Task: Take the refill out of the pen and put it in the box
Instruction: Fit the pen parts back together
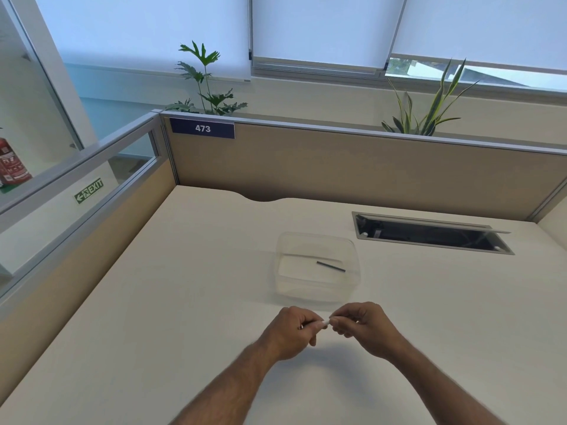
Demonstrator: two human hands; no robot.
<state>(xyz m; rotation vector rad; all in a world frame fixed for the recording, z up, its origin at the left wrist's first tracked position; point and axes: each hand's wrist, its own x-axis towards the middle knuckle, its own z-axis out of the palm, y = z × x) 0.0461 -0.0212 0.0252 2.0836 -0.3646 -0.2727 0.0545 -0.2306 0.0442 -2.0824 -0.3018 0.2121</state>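
Both hands hold a white pen (pixel 324 324) just above the desk, in front of the box. My left hand (pixel 293 331) grips one end with curled fingers. My right hand (pixel 362 328) pinches the other end; the two hands nearly touch, so only a short white piece of the pen shows between them. The clear plastic box (pixel 283 280) stands open on the desk just beyond my hands. A thin dark refill (pixel 330 266) lies inside it, towards the right.
A beige desk (pixel 171 302) is closed in by partition walls (pixel 337 167) at the back and left. An open cable hatch (pixel 429 234) is sunk into the desk at the back right. Plants stand behind the partition.
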